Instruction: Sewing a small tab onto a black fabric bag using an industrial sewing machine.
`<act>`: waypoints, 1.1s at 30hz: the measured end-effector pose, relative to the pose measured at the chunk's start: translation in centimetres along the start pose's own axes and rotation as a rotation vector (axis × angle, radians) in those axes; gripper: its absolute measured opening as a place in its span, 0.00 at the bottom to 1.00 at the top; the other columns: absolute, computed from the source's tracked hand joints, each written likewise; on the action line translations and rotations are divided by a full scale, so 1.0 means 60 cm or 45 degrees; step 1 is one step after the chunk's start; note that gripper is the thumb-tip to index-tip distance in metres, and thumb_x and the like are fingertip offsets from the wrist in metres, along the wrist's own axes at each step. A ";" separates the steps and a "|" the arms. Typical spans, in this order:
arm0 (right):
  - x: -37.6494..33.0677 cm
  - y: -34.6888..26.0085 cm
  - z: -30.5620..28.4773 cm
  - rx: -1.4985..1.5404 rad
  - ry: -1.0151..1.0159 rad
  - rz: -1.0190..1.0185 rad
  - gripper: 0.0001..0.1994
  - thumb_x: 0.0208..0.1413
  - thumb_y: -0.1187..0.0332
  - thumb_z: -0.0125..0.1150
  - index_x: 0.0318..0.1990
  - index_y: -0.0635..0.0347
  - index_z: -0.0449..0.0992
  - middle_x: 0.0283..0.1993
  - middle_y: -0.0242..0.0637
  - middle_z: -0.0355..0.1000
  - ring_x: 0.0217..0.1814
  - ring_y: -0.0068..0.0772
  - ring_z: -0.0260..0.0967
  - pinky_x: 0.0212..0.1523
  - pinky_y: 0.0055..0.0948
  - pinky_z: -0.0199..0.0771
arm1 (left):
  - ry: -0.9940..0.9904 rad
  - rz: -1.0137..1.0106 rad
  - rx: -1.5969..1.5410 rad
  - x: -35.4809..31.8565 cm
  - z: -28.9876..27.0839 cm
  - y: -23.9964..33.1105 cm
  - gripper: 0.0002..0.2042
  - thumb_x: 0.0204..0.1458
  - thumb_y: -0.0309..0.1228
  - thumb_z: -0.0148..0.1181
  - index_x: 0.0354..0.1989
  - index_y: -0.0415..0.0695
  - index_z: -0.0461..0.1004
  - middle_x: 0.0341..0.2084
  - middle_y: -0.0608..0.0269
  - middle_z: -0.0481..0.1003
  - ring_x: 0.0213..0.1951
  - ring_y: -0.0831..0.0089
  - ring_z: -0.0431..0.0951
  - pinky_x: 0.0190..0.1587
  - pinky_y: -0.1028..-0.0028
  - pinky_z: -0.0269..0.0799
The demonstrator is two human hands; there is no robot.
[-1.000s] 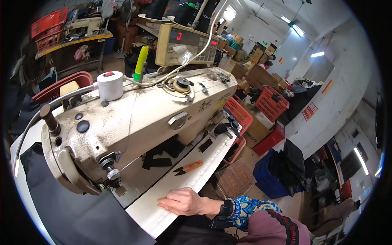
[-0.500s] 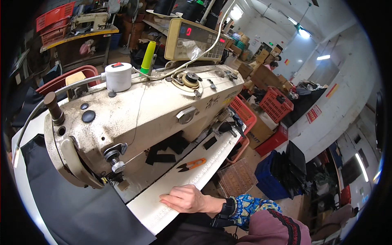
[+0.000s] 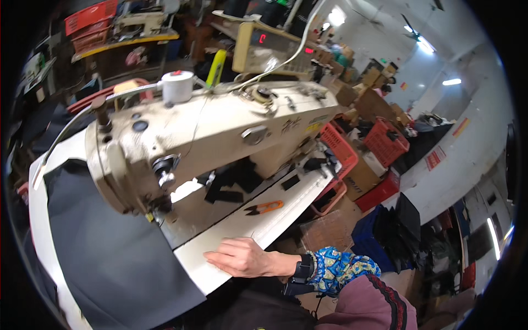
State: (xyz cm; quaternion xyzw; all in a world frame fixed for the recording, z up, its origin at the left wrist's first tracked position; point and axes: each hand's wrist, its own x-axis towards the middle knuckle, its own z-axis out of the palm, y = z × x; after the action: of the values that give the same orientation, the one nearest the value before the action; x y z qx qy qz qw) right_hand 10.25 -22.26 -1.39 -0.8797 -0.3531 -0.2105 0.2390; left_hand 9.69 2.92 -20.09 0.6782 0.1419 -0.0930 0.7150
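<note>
My right hand (image 3: 239, 257) rests on the white table (image 3: 201, 269) near its front edge, fingers curled together. Whatever may be under the fingers is hidden. My left hand is out of view. To the left, a large sheet of dark grey material (image 3: 115, 242) lies flat beside and below the needle end of the sewing machine (image 3: 214, 126). Beyond my right hand lie orange-handled thread snips (image 3: 265, 207), apart from it. Black scraps (image 3: 234, 179) lie under the machine arm, and a small black rectangle (image 3: 290, 182) is by the ruler-marked strip.
A control box (image 3: 272, 49) with red digits stands behind the machine, beside a yellow-green thread cone (image 3: 216, 67). Red baskets (image 3: 385, 141) and a blue crate (image 3: 369, 231) with black pieces stand to the right. Another sewing machine (image 3: 140, 25) is at the far left.
The view has shifted, so the machine appears farther right. My right hand has slid slightly left along the table, fingers still curled. The snips and scraps have not visibly moved.
</note>
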 end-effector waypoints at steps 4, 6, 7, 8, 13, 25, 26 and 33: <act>0.049 -0.020 0.042 0.152 -0.113 -0.323 0.20 0.52 0.65 0.67 0.52 0.63 0.76 0.47 0.39 0.74 0.52 0.41 0.73 0.48 0.38 0.75 | -0.189 0.219 0.094 -0.109 -0.044 0.020 0.14 0.61 0.34 0.62 0.47 0.34 0.76 0.38 0.57 0.79 0.39 0.69 0.80 0.41 0.70 0.77; 0.066 -0.016 0.050 0.083 -0.222 -0.321 0.25 0.54 0.61 0.68 0.58 0.62 0.75 0.61 0.44 0.71 0.66 0.46 0.67 0.61 0.42 0.71 | -0.483 -0.155 0.600 -0.177 -0.102 0.018 0.17 0.63 0.37 0.61 0.53 0.36 0.76 0.44 0.55 0.79 0.47 0.65 0.79 0.50 0.69 0.75; 0.073 -0.016 0.050 0.085 -0.284 -0.288 0.27 0.52 0.60 0.70 0.60 0.59 0.74 0.65 0.46 0.68 0.69 0.49 0.65 0.64 0.45 0.68 | -0.707 -0.191 0.737 -0.213 -0.123 0.051 0.18 0.64 0.39 0.59 0.55 0.37 0.76 0.45 0.55 0.79 0.47 0.65 0.80 0.50 0.70 0.75; 0.081 -0.020 0.053 0.082 -0.351 -0.276 0.30 0.51 0.59 0.72 0.62 0.57 0.74 0.68 0.48 0.66 0.71 0.51 0.63 0.68 0.49 0.65 | -0.925 -0.229 0.852 -0.247 -0.138 0.105 0.19 0.65 0.40 0.58 0.57 0.39 0.76 0.46 0.55 0.80 0.47 0.65 0.80 0.51 0.70 0.75; 0.090 -0.032 0.049 0.169 -0.549 -0.273 0.28 0.59 0.55 0.65 0.66 0.54 0.71 0.71 0.48 0.62 0.76 0.51 0.56 0.73 0.52 0.58 | -1.035 -0.059 0.386 -0.281 -0.178 0.359 0.14 0.64 0.31 0.60 0.54 0.38 0.78 0.43 0.57 0.81 0.45 0.71 0.82 0.45 0.73 0.78; 0.078 -0.048 0.029 0.311 -0.564 -0.443 0.24 0.59 0.57 0.66 0.59 0.59 0.75 0.66 0.48 0.68 0.71 0.49 0.63 0.70 0.48 0.64 | -0.150 1.263 1.649 0.018 -0.070 0.336 0.27 0.59 0.41 0.61 0.63 0.39 0.67 0.65 0.45 0.64 0.67 0.47 0.62 0.68 0.52 0.58; 0.070 -0.046 0.023 0.379 -0.556 -0.467 0.24 0.58 0.57 0.67 0.58 0.60 0.75 0.65 0.47 0.69 0.70 0.49 0.64 0.69 0.47 0.66 | -0.205 1.201 1.655 -0.006 -0.072 0.339 0.29 0.59 0.44 0.61 0.64 0.40 0.67 0.66 0.45 0.63 0.69 0.46 0.59 0.70 0.52 0.55; 0.082 -0.040 0.033 0.162 -0.478 -0.278 0.28 0.54 0.55 0.70 0.61 0.56 0.75 0.69 0.50 0.65 0.74 0.51 0.58 0.72 0.49 0.60 | -0.243 1.099 1.548 -0.088 -0.091 0.365 0.26 0.50 0.37 0.70 0.55 0.41 0.71 0.56 0.49 0.69 0.58 0.50 0.68 0.60 0.56 0.64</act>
State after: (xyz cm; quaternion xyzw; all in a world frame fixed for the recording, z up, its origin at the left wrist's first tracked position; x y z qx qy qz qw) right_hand 12.17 -17.03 0.34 -0.8431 -0.4972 -0.0449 0.1999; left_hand 11.43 9.43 2.07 0.9379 -0.2756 0.0751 0.1967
